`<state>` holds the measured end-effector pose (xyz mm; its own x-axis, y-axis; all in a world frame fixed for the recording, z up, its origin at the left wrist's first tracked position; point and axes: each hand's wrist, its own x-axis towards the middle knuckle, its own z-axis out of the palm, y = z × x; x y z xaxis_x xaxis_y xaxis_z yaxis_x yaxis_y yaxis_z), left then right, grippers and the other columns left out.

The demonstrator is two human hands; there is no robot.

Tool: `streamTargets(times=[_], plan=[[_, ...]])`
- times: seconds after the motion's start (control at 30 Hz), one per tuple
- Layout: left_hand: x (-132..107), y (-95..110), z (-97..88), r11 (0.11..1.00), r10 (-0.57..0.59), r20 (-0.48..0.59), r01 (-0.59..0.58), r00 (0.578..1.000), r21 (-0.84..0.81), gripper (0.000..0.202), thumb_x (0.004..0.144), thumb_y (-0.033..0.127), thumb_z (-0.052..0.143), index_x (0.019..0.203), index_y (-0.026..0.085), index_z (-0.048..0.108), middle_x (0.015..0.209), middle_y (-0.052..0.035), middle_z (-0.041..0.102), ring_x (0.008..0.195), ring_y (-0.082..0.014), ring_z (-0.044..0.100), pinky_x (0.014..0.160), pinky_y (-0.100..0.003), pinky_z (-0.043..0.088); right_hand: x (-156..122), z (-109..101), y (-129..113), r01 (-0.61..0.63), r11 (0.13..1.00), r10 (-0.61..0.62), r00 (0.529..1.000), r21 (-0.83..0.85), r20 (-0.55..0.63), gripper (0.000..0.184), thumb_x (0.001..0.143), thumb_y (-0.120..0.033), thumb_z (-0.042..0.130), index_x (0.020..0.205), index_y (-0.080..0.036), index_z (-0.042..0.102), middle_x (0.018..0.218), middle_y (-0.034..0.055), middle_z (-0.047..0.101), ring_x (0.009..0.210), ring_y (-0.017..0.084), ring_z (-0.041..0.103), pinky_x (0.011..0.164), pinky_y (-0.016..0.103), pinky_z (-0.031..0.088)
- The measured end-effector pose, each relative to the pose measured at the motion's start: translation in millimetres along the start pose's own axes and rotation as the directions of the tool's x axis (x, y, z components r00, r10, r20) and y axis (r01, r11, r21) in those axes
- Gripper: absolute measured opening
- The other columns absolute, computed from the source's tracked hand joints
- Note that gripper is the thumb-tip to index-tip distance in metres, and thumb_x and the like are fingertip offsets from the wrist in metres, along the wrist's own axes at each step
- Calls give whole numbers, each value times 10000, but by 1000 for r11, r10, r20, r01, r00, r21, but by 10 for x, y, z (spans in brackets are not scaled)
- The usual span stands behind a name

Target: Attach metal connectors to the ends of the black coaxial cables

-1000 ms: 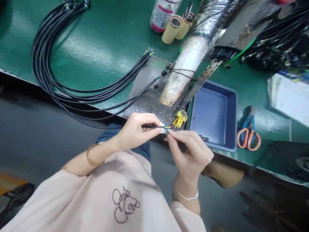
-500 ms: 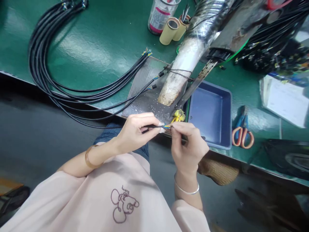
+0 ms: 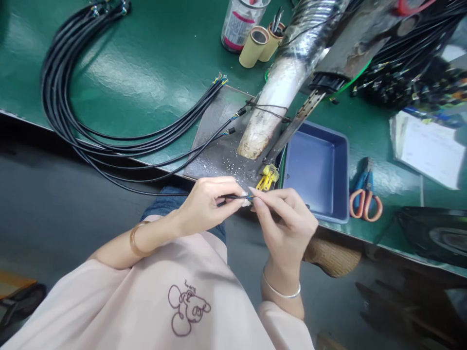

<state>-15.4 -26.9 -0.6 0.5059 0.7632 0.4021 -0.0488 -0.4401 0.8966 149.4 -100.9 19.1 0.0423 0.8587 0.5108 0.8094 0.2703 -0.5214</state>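
My left hand (image 3: 207,201) pinches the end of a thin black cable (image 3: 120,180) just in front of the green bench's edge. My right hand (image 3: 288,226) meets it from the right, thumb and forefinger closed on the cable's coloured wire tips (image 3: 249,197). Both hands hover below a dark metal plate (image 3: 219,146) and a small yellow clip (image 3: 266,177). The rest of the cable loops away to the left and joins a bundle of several black cables (image 3: 62,87) lying on the bench.
A foil-wrapped pipe (image 3: 280,92) slants down over the plate. A blue tray (image 3: 317,170) sits right of it, then orange-handled scissors (image 3: 365,201). A can (image 3: 239,24) and cardboard tubes (image 3: 255,46) stand at the back. Tangled cables (image 3: 408,68) and papers (image 3: 426,146) lie far right.
My right fingers have shifted along the wire tips, from a pinch close to the yellow clip to a grip slightly lower. The left hand keeps its hold. The view drifted a little.
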Motion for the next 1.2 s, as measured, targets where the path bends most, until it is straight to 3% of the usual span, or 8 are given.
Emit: streamTargets(times=[0.2, 0.37, 0.6, 0.73, 0.8, 0.9, 1.03, 1.2], plan=[[4, -3, -5, 999, 7, -50, -8, 999, -32, 123, 890, 139, 673, 775, 104, 695, 613, 33, 522, 521, -50, 377, 468, -181, 290, 4, 27, 65, -149, 976, 180, 964, 160, -197, 105, 896, -128, 688, 939, -224, 695, 782, -30, 657, 674, 103, 657, 604, 216, 549], [-8, -16, -17, 999, 42, -48, -42, 998, 16, 95, 894, 137, 671, 811, 113, 710, 618, 32, 540, 526, -56, 398, 494, -187, 319, 48, 90, 73, -187, 946, 192, 981, 266, 7, 71, 942, -171, 632, 909, -219, 592, 823, -27, 702, 674, 99, 704, 630, 199, 599], [-25, -85, 32, 987, 72, -79, -59, 994, 151, 111, 901, 106, 648, 798, 118, 689, 637, 24, 565, 549, -67, 447, 535, -193, 361, 43, 126, 104, 15, 995, -30, 988, -100, -150, 81, 918, -126, 659, 925, -206, 642, 850, 2, 753, 731, 131, 748, 661, 217, 597], [-21, -119, 64, 994, 26, -118, -14, 993, 104, 115, 886, 109, 670, 771, 116, 673, 627, 29, 551, 544, -65, 443, 526, -193, 355, 53, 98, 101, 11, 999, 14, 831, 42, -556, 80, 942, -280, 661, 936, -203, 683, 598, -68, 591, 337, 58, 490, 347, 189, 383], [-16, -127, 67, 996, 25, -121, -14, 992, 92, 111, 885, 110, 671, 773, 114, 674, 634, 25, 559, 544, -63, 445, 520, -192, 349, 42, 88, 97, 51, 994, 16, 796, 94, -605, 122, 942, -288, 663, 1039, -215, 677, 569, -82, 571, 321, 60, 477, 344, 188, 397], [-9, -132, 64, 995, 34, -127, -21, 991, 100, 104, 891, 125, 671, 788, 111, 682, 640, 21, 567, 545, -63, 440, 518, -195, 345, -18, 107, 101, -57, 997, 79, 874, 61, -480, 182, 924, -166, 669, 1097, -223, 656, 751, -32, 739, 578, 140, 728, 554, 241, 603], [4, -136, 66, 992, 44, -134, -28, 990, 121, 99, 902, 137, 660, 809, 116, 686, 641, 25, 568, 546, -65, 448, 523, -196, 349, -71, 197, 122, -56, 998, 45, 962, -31, -270, 147, 854, -112, 737, 950, -207, 678, 953, 18, 798, 842, 185, 788, 716, 263, 644], [26, -145, 71, 989, 33, -143, -12, 989, 150, 127, 914, 151, 650, 792, 126, 673, 650, 24, 568, 556, -68, 461, 532, -196, 358, -26, 302, 149, 30, 999, -34, 960, -16, -279, 175, 828, -63, 721, 878, -211, 642, 962, 38, 792, 844, 162, 771, 739, 267, 637]])
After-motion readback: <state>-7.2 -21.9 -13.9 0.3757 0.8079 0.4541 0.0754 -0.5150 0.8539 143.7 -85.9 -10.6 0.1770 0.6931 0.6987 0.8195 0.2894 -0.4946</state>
